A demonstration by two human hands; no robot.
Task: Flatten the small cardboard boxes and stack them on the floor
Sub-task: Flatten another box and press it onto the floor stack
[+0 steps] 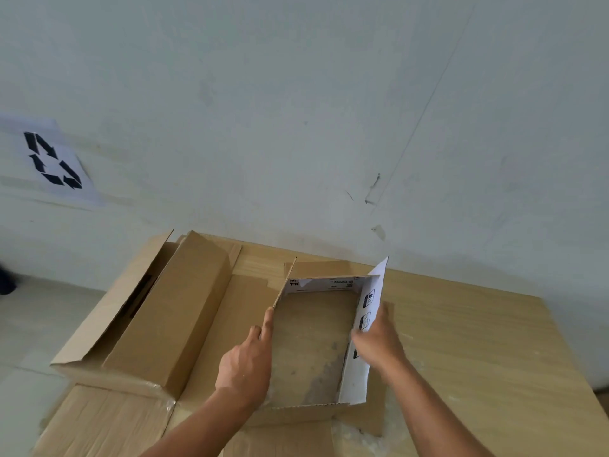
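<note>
A small open cardboard box [311, 338] stands in the middle of the view, brown inside, with white printed walls. My left hand [247, 361] lies along its left wall, fingers straight against the thin raised flap. My right hand [379, 341] is at the right white wall, fingers over its upper edge and blurred; its grip is unclear. A larger brown box [158, 311] lies tilted at the left with its flaps open.
Everything rests on flattened brown cardboard [108, 420] and a light wood surface [478, 341]. A pale wall [296, 110] rises right behind, with a recycling-symbol sheet [49, 159] at the left. Pale floor shows at the far left.
</note>
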